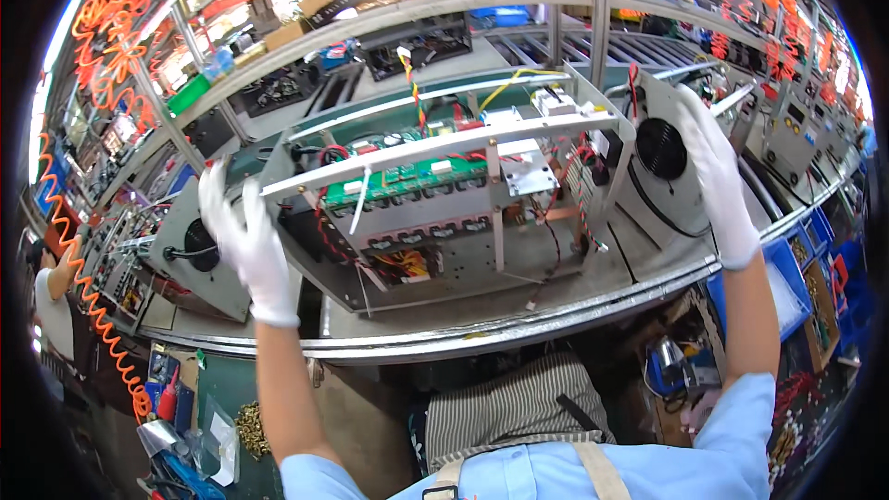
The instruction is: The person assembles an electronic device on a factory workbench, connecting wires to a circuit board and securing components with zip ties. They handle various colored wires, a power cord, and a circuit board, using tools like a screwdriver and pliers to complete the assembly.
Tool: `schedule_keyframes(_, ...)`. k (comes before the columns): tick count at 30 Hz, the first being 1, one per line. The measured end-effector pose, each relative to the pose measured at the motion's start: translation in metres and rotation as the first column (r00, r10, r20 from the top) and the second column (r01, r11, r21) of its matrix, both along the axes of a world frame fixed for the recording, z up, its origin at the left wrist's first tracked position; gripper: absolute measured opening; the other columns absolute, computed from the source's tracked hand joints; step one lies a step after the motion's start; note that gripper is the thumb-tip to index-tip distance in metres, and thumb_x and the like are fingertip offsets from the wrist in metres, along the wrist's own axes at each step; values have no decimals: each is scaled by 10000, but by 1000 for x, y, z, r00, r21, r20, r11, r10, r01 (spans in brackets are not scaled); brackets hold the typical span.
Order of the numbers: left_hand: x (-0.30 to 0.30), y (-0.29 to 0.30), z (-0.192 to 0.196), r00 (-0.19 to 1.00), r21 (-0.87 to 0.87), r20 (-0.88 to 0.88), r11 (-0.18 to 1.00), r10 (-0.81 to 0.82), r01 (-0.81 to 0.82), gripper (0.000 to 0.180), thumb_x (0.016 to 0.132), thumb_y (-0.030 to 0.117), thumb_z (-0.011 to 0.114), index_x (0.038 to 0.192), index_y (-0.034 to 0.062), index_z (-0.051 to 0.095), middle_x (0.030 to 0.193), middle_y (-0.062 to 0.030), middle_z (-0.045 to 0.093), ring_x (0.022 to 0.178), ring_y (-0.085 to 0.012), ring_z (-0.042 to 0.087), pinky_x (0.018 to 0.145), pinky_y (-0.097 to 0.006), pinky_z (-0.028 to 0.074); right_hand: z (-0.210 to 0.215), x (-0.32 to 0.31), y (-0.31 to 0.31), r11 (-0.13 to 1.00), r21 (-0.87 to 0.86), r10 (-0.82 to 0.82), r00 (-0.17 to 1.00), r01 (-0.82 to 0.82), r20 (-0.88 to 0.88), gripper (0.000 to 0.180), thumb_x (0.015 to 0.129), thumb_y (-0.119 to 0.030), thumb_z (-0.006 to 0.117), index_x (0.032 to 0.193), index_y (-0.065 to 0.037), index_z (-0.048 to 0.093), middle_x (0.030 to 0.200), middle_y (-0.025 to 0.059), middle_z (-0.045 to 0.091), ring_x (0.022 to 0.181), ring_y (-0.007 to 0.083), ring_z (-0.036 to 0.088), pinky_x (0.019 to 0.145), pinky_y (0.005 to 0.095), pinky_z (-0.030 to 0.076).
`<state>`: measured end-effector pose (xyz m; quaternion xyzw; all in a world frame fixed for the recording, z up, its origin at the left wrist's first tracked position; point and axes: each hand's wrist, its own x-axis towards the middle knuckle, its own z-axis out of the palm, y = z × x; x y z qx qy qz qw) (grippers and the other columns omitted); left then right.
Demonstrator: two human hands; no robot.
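Observation:
Between my hands stands an open metal chassis (435, 292) with a frame of bars across its top. Inside it are a green circuit board (417, 176), a perforated metal bracket (529, 176) and bundles of coloured wires. White zip ties stick out from its front. My gloved left hand (245, 245) is raised beside the chassis's left end, fingers spread, holding nothing. On the other side my gloved right hand (711, 162) is held up with its fingers stretched out, overlapping a second grey unit with a round black fan (661, 149). Whether it touches that unit I cannot tell.
A roller conveyor edge (519, 322) runs along the front of the bench. Another unit with a fan (200, 243) stands at left. Blue parts bins (782, 292) sit at right, orange coiled hoses (111, 46) hang at left, and a person (57, 287) stands far left.

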<state>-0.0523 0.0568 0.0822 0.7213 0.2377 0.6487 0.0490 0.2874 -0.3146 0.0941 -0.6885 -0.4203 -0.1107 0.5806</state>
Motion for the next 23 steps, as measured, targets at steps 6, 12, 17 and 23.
schedule_keyframes(6,1,83,38,744,-293,-668,923,-13,-247,505,931,284,481,1342,-10,500,1363,-237,505,1303,-351,444,1100,-394,325,12,25,103,943,-220,197,954,-248,-228,657,914,-227,551,1449,72,315,1418,141,473,1281,204,460,1073,282,328)
schedule_keyframes(12,-11,68,28,695,-113,-706,947,137,-300,419,882,171,406,1198,-2,619,1185,-228,625,1124,-379,570,1000,-440,418,10,8,89,888,99,431,737,-449,-520,607,907,-125,514,1463,27,326,1355,94,522,1111,120,532,826,247,469)
schedule_keyframes(17,-46,9,14,773,-155,-605,925,189,-347,358,926,191,471,1241,83,602,1184,-189,632,1105,-366,577,904,-430,461,-9,-46,55,839,353,530,767,-414,-361,573,948,-129,445,1450,99,290,1450,152,421,1314,208,423,1098,322,308)
schedule_keyframes(23,-102,-71,-25,982,-300,-187,950,28,-84,408,931,120,506,1336,107,553,1217,-148,653,1095,-237,652,970,-299,464,-35,-105,5,911,306,377,857,-276,-351,664,948,-299,438,1479,58,262,1442,162,437,1320,169,420,1084,303,310)
